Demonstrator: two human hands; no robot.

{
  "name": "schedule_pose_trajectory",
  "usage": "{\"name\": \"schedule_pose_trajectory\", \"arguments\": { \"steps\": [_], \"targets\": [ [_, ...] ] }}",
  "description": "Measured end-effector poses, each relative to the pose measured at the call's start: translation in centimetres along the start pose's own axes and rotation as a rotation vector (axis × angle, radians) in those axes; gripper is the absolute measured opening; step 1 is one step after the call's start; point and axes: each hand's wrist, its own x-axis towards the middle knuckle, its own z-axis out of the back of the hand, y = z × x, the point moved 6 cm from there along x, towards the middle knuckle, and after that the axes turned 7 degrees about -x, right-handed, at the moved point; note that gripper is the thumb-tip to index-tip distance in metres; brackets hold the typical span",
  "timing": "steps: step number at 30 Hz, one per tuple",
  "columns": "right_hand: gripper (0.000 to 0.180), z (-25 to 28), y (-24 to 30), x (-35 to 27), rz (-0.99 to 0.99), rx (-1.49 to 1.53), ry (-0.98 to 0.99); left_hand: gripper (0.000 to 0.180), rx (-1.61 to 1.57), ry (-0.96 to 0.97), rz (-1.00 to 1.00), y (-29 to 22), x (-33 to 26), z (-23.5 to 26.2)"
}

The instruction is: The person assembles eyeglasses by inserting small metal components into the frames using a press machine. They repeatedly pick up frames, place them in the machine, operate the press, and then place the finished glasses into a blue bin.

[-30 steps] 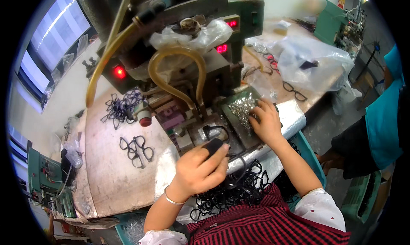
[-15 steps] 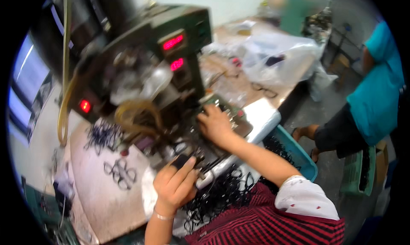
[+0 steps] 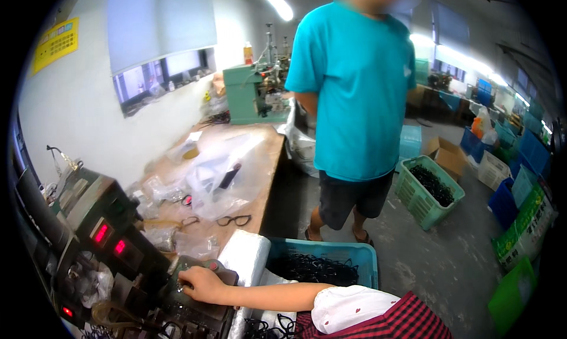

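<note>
My right hand [image 3: 202,283] lies on a small dark tray [image 3: 226,274] at the front of a dark bench machine [image 3: 88,221] with two red number displays. Its fingers curl down into the tray, and what they hold is hidden. The forearm reaches in from the lower right, out of a white and red-checked sleeve [image 3: 360,309]. My left hand is out of the picture. A black eyeglass frame [image 3: 234,221] lies on the wooden bench [image 3: 266,156] just beyond the hand. Below the bench edge stands a blue crate [image 3: 366,257] full of black frames.
A person in a teal shirt [image 3: 354,91] stands close by on the right. Clear plastic bags [image 3: 218,173] litter the bench, with a green machine [image 3: 254,96] at its far end. A green basket [image 3: 416,200] of black frames, a cardboard box [image 3: 446,156] and blue bins sit on the floor.
The view has swung up and to the right, off the machine and onto the room and the standing person. My left hand, which held a black knob, has dropped out of view. My right hand stays on the tray.
</note>
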Motion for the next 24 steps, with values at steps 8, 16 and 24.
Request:
{"name": "schedule_pose_trajectory", "arguments": {
  "steps": [8, 16, 24],
  "targets": [
    [0.019, 3.3, -2.8, -4.1, -0.275, 0.105, -0.009, 0.048, -1.596, 0.248, 0.38, -4.4, -1.4, 0.8],
    [0.02, 4.6, 9.4, 1.2, -0.055, 0.374, 0.316, 0.04, -0.034, -0.088, -0.324, 2.4, 9.5, -4.1],
    [0.048, 1.0, 10.4, 1.0, -0.263, 0.771, 0.34, 0.017, -0.099, -0.62, -0.638, -3.0, 3.6, 5.1]
  ]
}}
